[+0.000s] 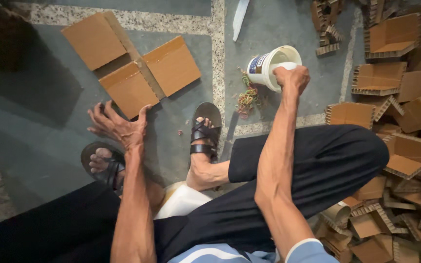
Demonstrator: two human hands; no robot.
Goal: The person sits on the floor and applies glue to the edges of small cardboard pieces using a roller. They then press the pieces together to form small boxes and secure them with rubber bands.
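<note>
Flat cardboard piece (131, 65): smooth brown card, four square flaps set about a cross-shaped fold, laid flat on the grey stone floor (35, 126); its long axis runs diagonally, upper left to lower right.
Left hand (118, 125): fingers spread wide, nothing held; fingertips are placed at the lowest flap's edge, the piece lying just beyond.
Right hand (292, 78): closed on the rim of a white plastic tub (271, 65), tilted, mouth facing right.
Rubber bands (247, 97): a coloured heap just beside the tub.
Corrugated boxes (400, 126): piled at right.
</note>
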